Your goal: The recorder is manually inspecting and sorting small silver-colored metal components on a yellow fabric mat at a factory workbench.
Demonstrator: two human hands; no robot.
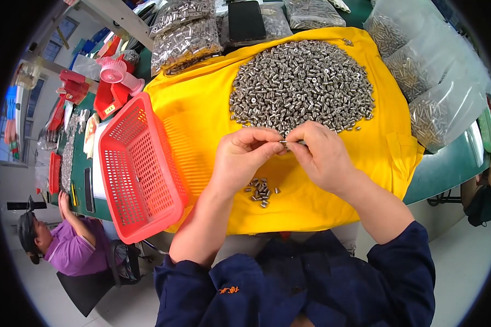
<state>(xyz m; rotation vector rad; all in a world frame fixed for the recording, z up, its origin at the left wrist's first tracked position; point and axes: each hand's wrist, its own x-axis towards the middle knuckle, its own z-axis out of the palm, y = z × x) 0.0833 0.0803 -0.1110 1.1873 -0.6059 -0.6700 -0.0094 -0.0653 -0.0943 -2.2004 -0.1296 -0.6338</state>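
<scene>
My left hand (244, 155) and my right hand (322, 157) meet over the yellow cloth (202, 117), fingertips pinched and nearly touching. Between the left thumb and forefinger is a small silvery metal part (282, 142). The right thumb and fingers close on something slim, mostly hidden, with a dark greenish bit showing. Just beyond the hands spreads a big heap of short metal cylinders (303, 82). Nearer me, below the fingertips, lies a small separate group of the same cylinders (261, 192).
A red perforated plastic basket (177, 210) stands at the left on the green table (447, 173). Bags of metal parts (184, 43) and a black phone (246, 20) lie at the back. More clear bags (439, 111) line the right. A person in purple (73, 248) sits far left.
</scene>
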